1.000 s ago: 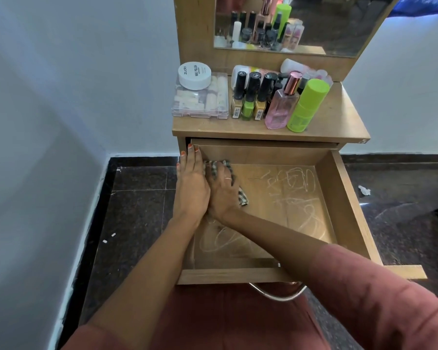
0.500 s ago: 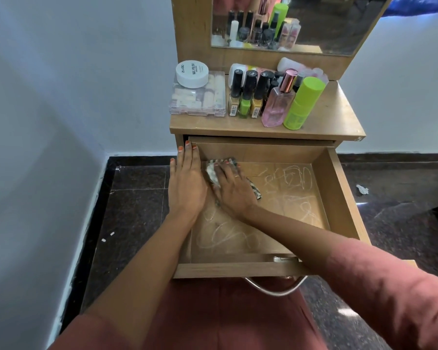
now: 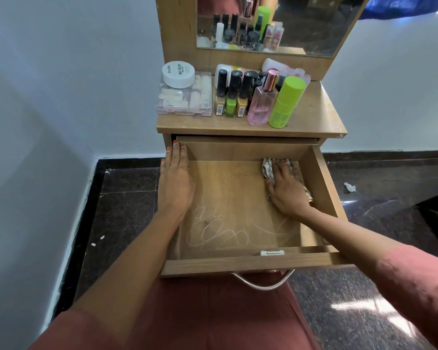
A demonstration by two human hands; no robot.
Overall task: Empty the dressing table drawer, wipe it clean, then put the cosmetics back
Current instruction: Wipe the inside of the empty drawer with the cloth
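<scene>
Desk point(image 3: 321, 114): carries my cosmetics point(image 3: 258, 97), bunched below the mirror point(image 3: 301, 26).
Drawer point(image 3: 238, 151): pulled out toward me, pale scribbles point(image 3: 218, 231) on its floor near the front.
Left hand point(image 3: 176, 183): flat on the drawer's left wall, fingers straight and together.
Right hand point(image 3: 287, 190): fingers spread, pressing the cloth point(image 3: 268, 169) onto the drawer floor.
Cloth: crumpled under my fingers in the far right corner.

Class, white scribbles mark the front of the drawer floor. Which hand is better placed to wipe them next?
Right. The right hand presses the cloth on the drawer floor, back right; the left hand rests empty on the left wall.
</scene>
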